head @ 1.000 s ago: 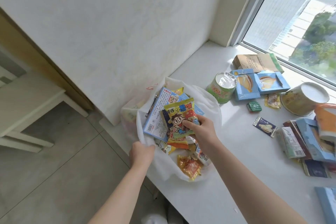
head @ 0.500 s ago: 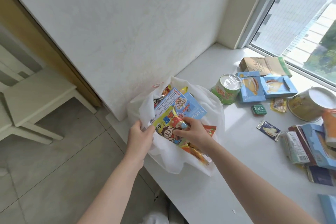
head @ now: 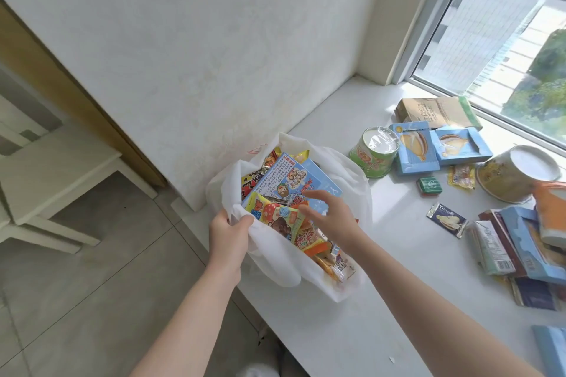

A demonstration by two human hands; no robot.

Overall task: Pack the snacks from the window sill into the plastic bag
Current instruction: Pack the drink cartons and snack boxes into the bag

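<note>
1. Plastic bag [head: 275,257]: white, set at the near-left edge of the window sill [head: 382,269], its mouth held wide and crammed with packets.
2. Left hand [head: 228,231]: the bag's near rim is gripped, with fingers curled round bunched plastic.
3. Right hand [head: 332,217]: held over the bag's mouth with fingers spread and relaxed, nothing gripped. Whether the fingertips touch the packets beneath cannot be told.
4. Inside the bag, a yellow cartoon packet [head: 277,217] is seen uppermost by the near rim, with a blue-and-white box [head: 284,180] behind it. Lower packets are hidden by the right wrist and the bag's folds.
5. Unpacked on the sill: green cup [head: 375,151], two blue boxes [head: 416,147], brown pouch [head: 435,112] near the window, small green packet [head: 428,186], dark sachet [head: 447,220], yellow tub [head: 517,173].
6. A pile of boxes [head: 520,248] at the right is cut off by the frame edge, and its print is too blurred to be read.
</note>
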